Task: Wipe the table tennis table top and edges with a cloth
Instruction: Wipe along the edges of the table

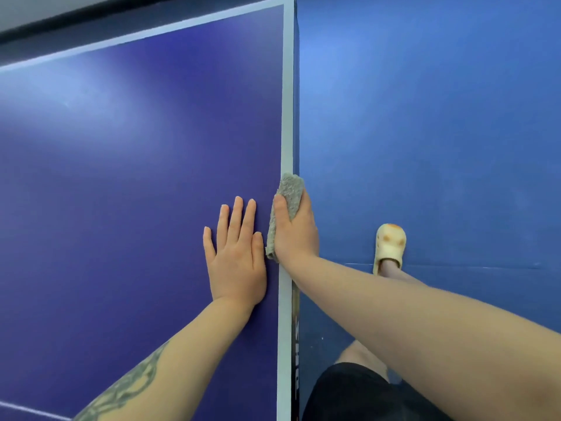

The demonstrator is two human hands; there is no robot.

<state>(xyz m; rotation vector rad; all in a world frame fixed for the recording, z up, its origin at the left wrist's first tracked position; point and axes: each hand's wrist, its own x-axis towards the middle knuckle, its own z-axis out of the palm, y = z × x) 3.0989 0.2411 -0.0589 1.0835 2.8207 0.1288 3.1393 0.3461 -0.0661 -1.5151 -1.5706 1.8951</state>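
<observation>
The dark blue table tennis table (pixel 121 177) fills the left of the view, with a white line along its right edge (pixel 287 117). My left hand (pixel 235 253) lies flat on the top, fingers straight, just left of that line. My right hand (pixel 296 232) grips a grey cloth (pixel 290 191) folded over the table's right edge, thumb on top and fingers hidden down the side. The cloth sticks out beyond my fingertips and hangs a little by my wrist.
Blue floor (pixel 440 117) lies to the right of the table. My foot in a pale yellow slipper (pixel 390 246) stands on it near the edge. Black shorts (pixel 349 393) show at the bottom. The far end line of the table (pixel 136 36) runs across the top left.
</observation>
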